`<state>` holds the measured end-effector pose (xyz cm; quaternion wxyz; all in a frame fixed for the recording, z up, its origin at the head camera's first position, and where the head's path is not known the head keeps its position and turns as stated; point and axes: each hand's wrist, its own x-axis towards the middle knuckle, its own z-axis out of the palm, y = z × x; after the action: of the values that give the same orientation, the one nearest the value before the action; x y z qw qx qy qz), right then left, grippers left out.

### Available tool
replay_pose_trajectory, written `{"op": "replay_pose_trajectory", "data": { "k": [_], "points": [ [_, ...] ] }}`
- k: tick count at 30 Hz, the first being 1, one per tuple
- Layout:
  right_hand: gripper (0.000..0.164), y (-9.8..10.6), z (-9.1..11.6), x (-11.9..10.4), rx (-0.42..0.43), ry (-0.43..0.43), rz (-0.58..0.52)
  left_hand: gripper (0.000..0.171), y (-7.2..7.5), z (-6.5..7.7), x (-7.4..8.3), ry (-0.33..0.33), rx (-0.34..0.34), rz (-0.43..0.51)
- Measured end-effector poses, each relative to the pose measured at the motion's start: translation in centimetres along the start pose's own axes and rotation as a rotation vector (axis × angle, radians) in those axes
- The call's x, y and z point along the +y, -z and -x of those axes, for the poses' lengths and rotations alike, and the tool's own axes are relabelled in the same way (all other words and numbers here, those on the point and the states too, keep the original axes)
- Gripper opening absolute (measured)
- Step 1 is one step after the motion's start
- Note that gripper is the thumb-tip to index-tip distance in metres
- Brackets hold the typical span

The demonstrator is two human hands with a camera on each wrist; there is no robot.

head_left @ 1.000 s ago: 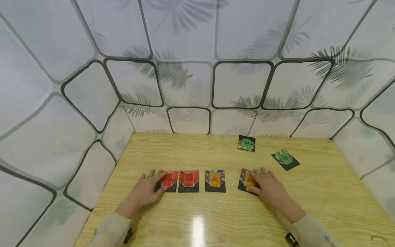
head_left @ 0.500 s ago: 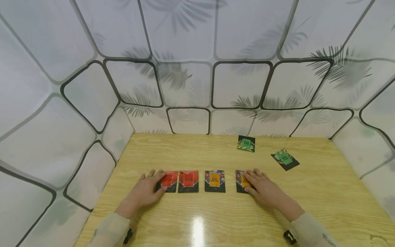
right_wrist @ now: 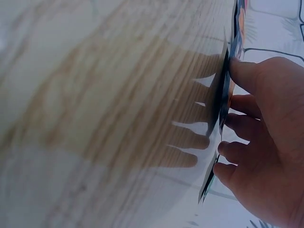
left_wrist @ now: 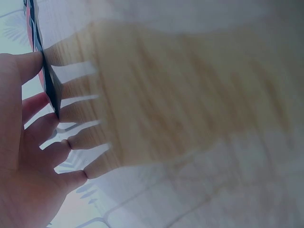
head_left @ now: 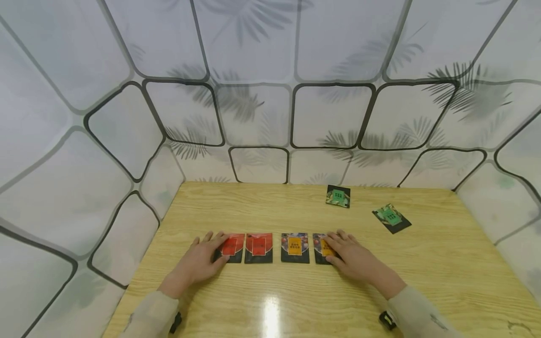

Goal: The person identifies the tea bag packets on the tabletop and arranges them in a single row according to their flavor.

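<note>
Flat little packets lie in a row on the wooden table. At the left end, my left hand rests spread on the edge of a red-and-black packet. Beside it lies a second red-and-black packet. Further right is a blue-and-black packet with an orange label. Its lookalike, another orange-labelled packet, sits just to its right with a narrow gap between them. The fingers of my right hand press on this one and cover its right side. In the right wrist view, the thumb touches the packet's near edge.
Two green-and-black packets lie farther back: one packet near the table's far edge, the other packet turned askew to the right. A patterned pale wall covering encloses the wooden table at the back and sides.
My right hand has slid the orange-labelled packet leftward and straightened it, bringing it close to its lookalike. The left hand and the other packets have stayed put.
</note>
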<state>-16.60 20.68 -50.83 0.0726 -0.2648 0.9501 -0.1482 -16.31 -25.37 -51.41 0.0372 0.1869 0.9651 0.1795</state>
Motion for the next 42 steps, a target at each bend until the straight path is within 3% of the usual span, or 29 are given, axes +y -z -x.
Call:
{"op": "replay_pose_trajectory", "data": {
  "k": [42],
  "points": [
    [0.062, -0.30, -0.75, -0.33, 0.007, 0.004, 0.005, 0.062, 0.10, 0.06, 0.21, 0.000, -0.004, -0.002]
  ]
}}
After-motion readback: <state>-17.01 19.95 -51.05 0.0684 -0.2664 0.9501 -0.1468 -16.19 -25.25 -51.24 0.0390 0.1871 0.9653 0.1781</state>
